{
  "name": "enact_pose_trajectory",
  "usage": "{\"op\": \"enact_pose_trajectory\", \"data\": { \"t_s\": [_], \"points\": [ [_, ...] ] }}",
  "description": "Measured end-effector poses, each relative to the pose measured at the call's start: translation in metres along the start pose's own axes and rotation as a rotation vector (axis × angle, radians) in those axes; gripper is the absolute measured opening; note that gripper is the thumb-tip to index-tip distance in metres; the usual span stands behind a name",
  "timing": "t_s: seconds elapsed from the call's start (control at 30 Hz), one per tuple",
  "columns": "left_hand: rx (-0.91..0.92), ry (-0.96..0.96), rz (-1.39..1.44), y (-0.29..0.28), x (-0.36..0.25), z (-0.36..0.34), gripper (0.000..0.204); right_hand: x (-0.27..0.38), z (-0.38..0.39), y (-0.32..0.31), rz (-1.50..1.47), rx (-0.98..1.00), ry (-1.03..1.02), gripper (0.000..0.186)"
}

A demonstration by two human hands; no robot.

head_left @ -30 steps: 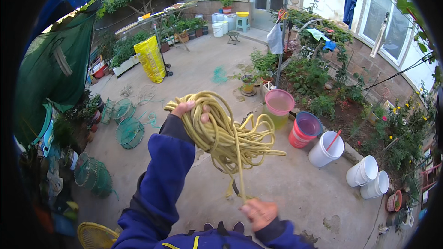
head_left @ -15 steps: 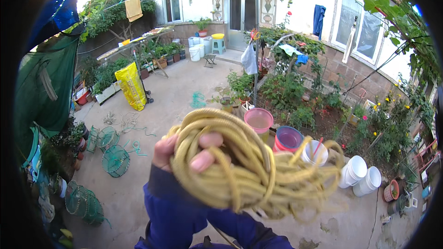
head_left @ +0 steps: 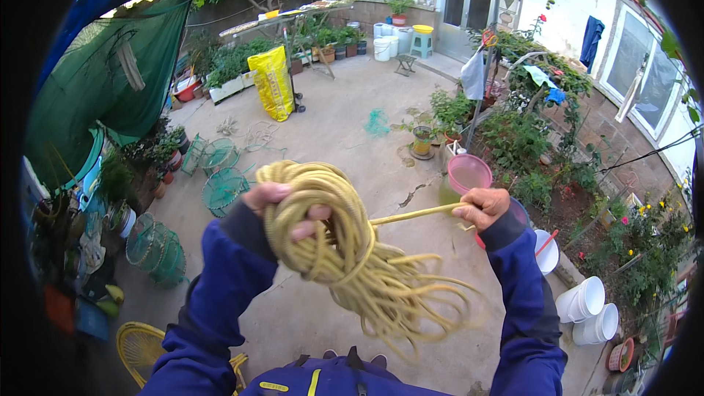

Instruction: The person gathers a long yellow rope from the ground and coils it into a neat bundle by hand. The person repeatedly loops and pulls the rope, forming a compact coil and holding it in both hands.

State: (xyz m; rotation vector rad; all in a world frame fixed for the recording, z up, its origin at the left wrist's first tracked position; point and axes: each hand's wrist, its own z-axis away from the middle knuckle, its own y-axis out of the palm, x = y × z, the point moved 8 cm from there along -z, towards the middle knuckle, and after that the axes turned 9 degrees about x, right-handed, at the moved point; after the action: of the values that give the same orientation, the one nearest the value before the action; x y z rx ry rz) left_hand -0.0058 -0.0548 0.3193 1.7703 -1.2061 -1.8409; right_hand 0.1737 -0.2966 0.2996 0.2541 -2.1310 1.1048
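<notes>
A thick coil of yellow rope (head_left: 323,205) hangs in front of me, its strands wrapped round near the top and loose loops trailing down to the right. My left hand (head_left: 282,209) is closed round the upper left of the coil, fingers through its loops. Out to the right, my right hand (head_left: 482,209) grips one strand in a fist. That strand (head_left: 414,214) runs straight and taut from the coil to the fist, and a short end shows below the fingers. The lower loops are slightly blurred.
Green net traps (head_left: 225,191) lie on the concrete to the left, near a yellow sack (head_left: 271,84). A pink tub (head_left: 469,173) and white buckets (head_left: 581,299) line the planted bed on the right. A yellow chair (head_left: 139,352) stands at the lower left.
My right hand, hidden behind the rope before, now shows at the right, pulling a strand out tight. The coil now hangs more downward, and the view has tilted down and swung left.
</notes>
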Motion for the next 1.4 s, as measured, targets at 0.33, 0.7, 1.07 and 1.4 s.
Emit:
{"op": "enact_pose_trajectory", "data": {
  "t_s": [0.33,0.7,1.07,1.4],
  "points": [
    [-0.279,0.404,-0.019,-0.067,0.023,-0.034,0.038,0.036,0.069,0.154,-0.779,-0.149,0.528,0.021],
    [0.063,0.355,0.330,0.054,0.024,-0.066,0.033,0.025,0.019,0.298,-0.752,-0.173,-0.145,0.017],
    [0.150,0.204,0.371,0.003,0.004,0.015,0.033,-0.129,0.035,0.033,-0.385,-0.143,0.319,0.013],
    [-0.102,0.203,-0.059,-0.065,0.045,0.004,0.050,0.004,0.064,0.051,-0.171,-0.076,0.252,0.010]
  ]
}}
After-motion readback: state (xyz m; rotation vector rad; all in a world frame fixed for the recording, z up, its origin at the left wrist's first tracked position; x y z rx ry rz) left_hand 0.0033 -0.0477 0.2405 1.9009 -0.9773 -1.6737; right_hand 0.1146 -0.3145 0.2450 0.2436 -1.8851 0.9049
